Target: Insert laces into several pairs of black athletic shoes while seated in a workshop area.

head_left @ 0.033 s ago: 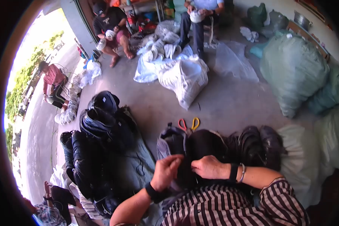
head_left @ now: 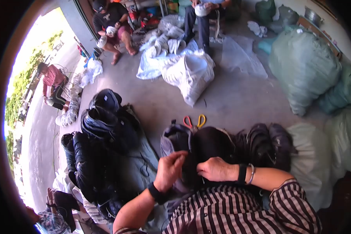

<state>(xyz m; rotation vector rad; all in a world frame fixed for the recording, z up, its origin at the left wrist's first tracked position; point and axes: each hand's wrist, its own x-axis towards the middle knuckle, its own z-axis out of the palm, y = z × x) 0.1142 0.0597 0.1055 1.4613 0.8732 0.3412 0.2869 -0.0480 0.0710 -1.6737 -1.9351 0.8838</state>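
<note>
My left hand (head_left: 169, 168) and my right hand (head_left: 217, 170) face each other close to my striped shirt, a short gap apart. Both have thumb and fingers pinched together; anything thin between them is too small to make out. Just beneath and beyond them stand a grey-rimmed dark shoe-like piece (head_left: 175, 136) and a rounded black piece (head_left: 213, 144). Scissors (head_left: 195, 122) with one red and one yellow handle loop stick up behind these two, blades hidden. Farther right are more dark shoe-like pieces (head_left: 279, 142), stacked in rows.
Stacked black shoe-like pieces (head_left: 91, 167) lie at left on a grey-green sheet (head_left: 138, 167). Ahead is a white sack (head_left: 191, 78); big green sacks (head_left: 302, 70) stand at right. Seated people (head_left: 111, 23) handle white pieces at the back; others sit at left.
The surroundings sit slightly higher in the picture. My hands have risen a little with them and keep their pinched poses.
</note>
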